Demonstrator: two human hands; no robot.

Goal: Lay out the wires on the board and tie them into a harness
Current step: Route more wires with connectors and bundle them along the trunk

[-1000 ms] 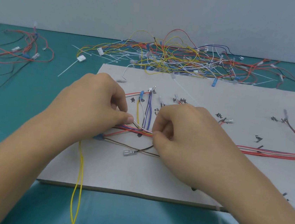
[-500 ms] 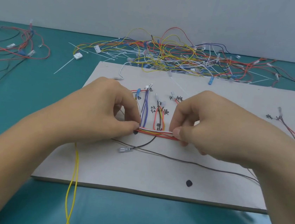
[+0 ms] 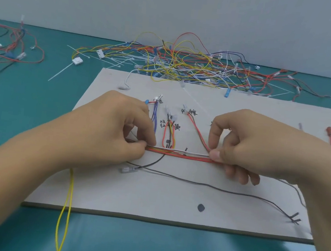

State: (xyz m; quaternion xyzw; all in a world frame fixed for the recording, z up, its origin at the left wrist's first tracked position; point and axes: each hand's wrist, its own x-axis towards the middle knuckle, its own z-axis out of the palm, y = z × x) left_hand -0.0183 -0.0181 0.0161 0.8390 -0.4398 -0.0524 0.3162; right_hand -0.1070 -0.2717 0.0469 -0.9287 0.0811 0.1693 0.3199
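Head view: left hand (image 3: 114,132) and right hand (image 3: 247,143) pinch a thin red-white wire bundle (image 3: 182,154) on the pale board (image 3: 172,198) — likely limp, light; grip beside branches.

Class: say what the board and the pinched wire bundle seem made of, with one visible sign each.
The board looks like matte pale foam or card sheet: dull face, darker cut edge, pen marks. The wire bundle is likely plastic-insulated wire: thin, smooth, brightly coloured, bending freely.
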